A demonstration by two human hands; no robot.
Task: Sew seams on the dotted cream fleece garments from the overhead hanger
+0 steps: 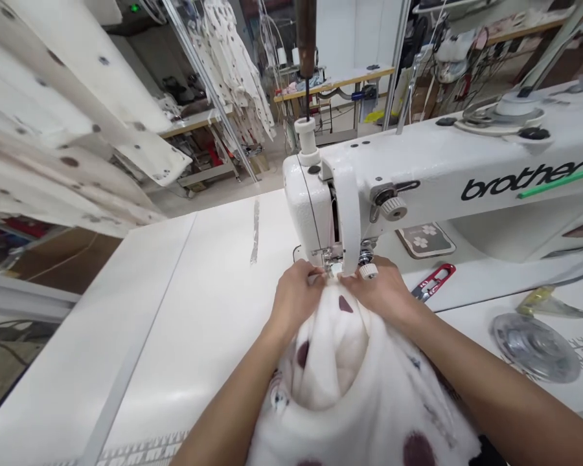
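At the far left, spotted white fabric panels point(78, 97) were seen hanging over a rack, well apart from the work. On the white table point(184, 310), the left hand point(296, 299) was pinched shut on the leading edge of the fleece fabric point(350, 375), fingertips right at the presser foot point(331, 264). The fabric, white with dark spots, was bunched between both forearms and fed under the needle area of the sewing machine point(418, 188). It was judged soft, light, thick and floppy, likely to bunch or creep; hold is best taken at the edge near the foot, flattened from both sides. The right hand point(386, 292) was closed on the same edge, just beside the left, touching the fabric below the machine head. Further right, red thread snips point(434, 281) lay on the table near the right wrist. A metal disc point(534, 346) and a yellowish clear piece point(548, 303) were noted at far right, untouched.
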